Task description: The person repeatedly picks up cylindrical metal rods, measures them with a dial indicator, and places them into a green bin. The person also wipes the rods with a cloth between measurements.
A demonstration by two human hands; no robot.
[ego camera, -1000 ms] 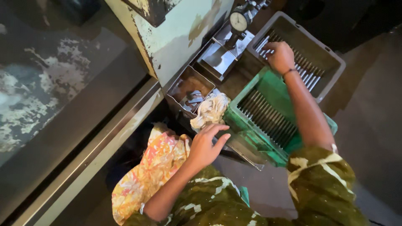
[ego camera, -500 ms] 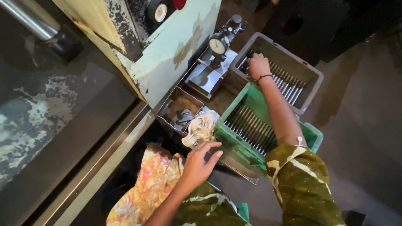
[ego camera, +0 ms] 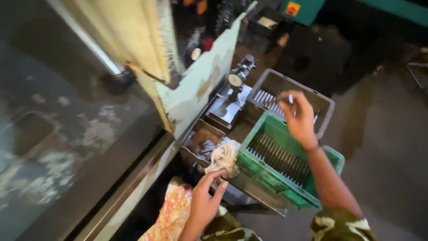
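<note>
The right hand [ego camera: 299,117] hovers above the green crate [ego camera: 285,167], fingers pinched on a thin metal rod [ego camera: 290,99]. Left of that crate, the left hand [ego camera: 205,201] touches a white rag [ego camera: 224,157], fingers loosely spread.

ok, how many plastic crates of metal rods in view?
2. A green crate in front of the person, below the right hand, and a grey crate just beyond it, next to the dial gauge. Others may sit out of frame.
</note>
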